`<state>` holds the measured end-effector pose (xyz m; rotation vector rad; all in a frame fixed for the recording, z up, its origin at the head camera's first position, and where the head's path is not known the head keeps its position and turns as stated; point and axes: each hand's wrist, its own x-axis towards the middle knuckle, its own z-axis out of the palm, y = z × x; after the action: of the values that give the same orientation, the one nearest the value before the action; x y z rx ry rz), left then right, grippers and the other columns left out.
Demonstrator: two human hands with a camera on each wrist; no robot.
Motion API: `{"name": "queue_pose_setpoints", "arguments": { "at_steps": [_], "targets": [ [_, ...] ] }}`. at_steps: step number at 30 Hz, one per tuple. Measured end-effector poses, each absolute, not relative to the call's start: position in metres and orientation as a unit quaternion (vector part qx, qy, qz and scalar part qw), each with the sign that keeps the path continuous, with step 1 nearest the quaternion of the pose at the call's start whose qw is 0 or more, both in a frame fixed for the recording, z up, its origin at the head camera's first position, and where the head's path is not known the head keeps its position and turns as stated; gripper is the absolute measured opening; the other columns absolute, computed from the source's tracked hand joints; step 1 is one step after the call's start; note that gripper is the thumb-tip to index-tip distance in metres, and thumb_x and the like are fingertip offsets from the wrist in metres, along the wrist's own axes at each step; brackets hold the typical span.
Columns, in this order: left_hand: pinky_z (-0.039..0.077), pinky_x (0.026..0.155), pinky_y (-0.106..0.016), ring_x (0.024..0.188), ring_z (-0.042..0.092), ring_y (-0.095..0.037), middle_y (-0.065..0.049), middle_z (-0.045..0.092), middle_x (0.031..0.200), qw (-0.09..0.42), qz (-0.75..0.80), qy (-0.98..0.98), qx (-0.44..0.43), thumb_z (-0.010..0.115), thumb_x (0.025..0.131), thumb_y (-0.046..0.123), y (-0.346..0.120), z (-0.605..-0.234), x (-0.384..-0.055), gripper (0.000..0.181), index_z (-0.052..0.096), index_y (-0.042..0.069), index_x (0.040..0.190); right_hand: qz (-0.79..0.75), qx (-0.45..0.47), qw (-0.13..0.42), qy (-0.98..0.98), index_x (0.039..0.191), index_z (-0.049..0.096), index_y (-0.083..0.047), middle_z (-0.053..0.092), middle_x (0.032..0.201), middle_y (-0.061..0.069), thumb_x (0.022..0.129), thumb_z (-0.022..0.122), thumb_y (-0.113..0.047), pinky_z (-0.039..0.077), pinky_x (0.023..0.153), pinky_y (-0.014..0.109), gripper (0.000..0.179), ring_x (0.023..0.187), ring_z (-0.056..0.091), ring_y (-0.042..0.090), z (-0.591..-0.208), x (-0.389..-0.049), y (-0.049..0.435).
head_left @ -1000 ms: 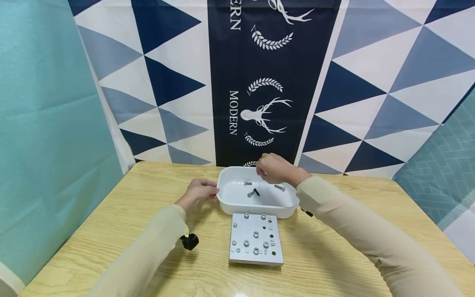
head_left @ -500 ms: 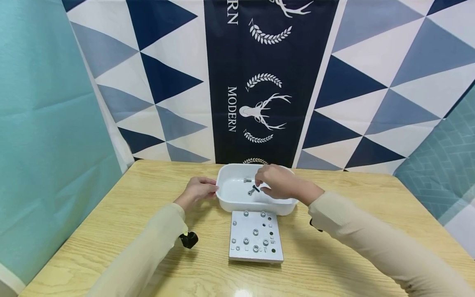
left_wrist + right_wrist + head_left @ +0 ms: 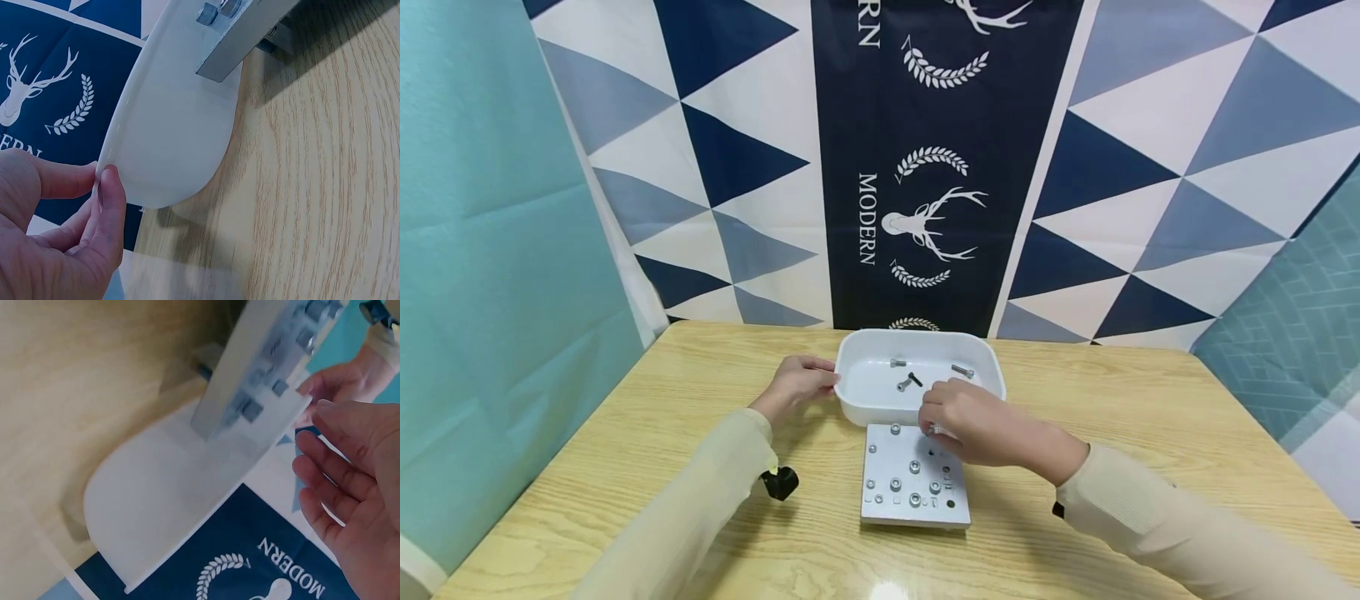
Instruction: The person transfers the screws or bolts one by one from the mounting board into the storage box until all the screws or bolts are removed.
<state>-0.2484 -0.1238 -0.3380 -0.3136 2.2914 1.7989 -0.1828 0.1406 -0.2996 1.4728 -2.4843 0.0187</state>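
Observation:
My left hand pinches the left end of a white plastic tray by its rim; thumb and fingers lie on either side of the wall in the left wrist view. Several socket-head bolts lie inside, among them a silver bolt and a black bolt. In front of the tray stands a silver metal plate with several bolts and holes. My right hand is over its far right corner, partly hiding a bolt. In the right wrist view, its fingers are loosely bent, with nothing seen between them.
The wooden table carries the tray and plate. A patterned cloth hangs close behind the tray. A teal sheet hangs at the left. A black wrist device sits under the left sleeve.
My right hand has come down and towards me, from above the tray's far side to the plate's far right corner. The left hand has kept its grip on the tray.

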Motion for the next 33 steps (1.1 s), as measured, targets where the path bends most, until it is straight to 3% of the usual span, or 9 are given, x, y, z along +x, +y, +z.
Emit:
{"name": "queue_pose_setpoints", "arguments": {
  "at_steps": [12, 24, 33],
  "targets": [
    [0.057, 0.09, -0.033, 0.085, 0.064, -0.018, -0.02, 0.06, 0.117, 0.109, 0.613, 0.775, -0.106, 0.065, 0.088, 0.006, -0.125, -0.34, -0.248, 0.029, 0.062, -0.004, 0.116, 0.002, 0.519, 0.109, -0.848, 0.093, 0.066, -0.018, 0.065, 0.089, -0.009, 0.082, 0.076, -0.019, 0.052, 0.081, 0.025, 0.015, 0.085, 0.056, 0.006, -0.314, -0.167, 0.136],
    [0.058, 0.078, -0.023, 0.079, 0.062, -0.014, -0.019, 0.061, 0.116, 0.104, 0.61, 0.779, -0.102, 0.066, 0.088, 0.007, -0.125, -0.337, -0.248, 0.03, 0.063, -0.003, 0.115, -0.013, 0.537, 0.118, -0.835, 0.091, 0.066, -0.018, 0.062, 0.086, -0.009, 0.081, 0.076, -0.021, 0.05, 0.075, 0.022, 0.014, 0.083, 0.055, 0.005, -0.319, -0.166, 0.13],
    [0.058, 0.086, -0.03, 0.081, 0.063, -0.016, -0.019, 0.061, 0.116, 0.105, 0.61, 0.778, -0.105, 0.066, 0.088, 0.007, -0.125, -0.34, -0.248, 0.029, 0.063, -0.003, 0.114, -0.016, 0.536, 0.108, -0.837, 0.094, 0.067, -0.018, 0.064, 0.088, -0.009, 0.082, 0.074, -0.019, 0.052, 0.08, 0.023, 0.014, 0.085, 0.057, 0.006, -0.322, -0.163, 0.126]
  ]
}}
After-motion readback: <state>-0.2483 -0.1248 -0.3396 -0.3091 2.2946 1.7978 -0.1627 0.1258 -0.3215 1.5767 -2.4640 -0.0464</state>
